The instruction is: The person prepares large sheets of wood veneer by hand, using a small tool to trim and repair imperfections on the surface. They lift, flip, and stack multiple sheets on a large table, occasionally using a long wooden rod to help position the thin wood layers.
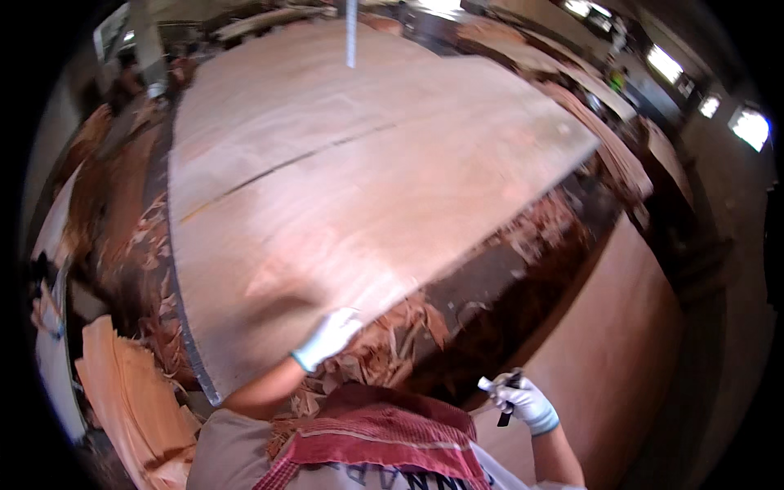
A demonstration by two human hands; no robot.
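A wide, pale pinkish-brown wood veneer sheet (392,188) spreads before me, with a long dark split (286,166) across its middle. My left hand (330,335), in a white glove with a teal cuff, rests at the sheet's near edge. Its fingers look stretched out and hold nothing. To the right, apart from the sheet, my right hand (532,404) wears a matching glove. Its fingers are wrapped round a short black tool (505,418); whether it has a blade I cannot make out.
Torn veneer scraps (384,347) lie under the near edge. Another large sheet (600,351) slopes at my right. Stacked veneer strips (135,400) stand at lower left. A pale vertical strip (351,37) hangs over the far part. More veneer piles (523,53) lie at the back right.
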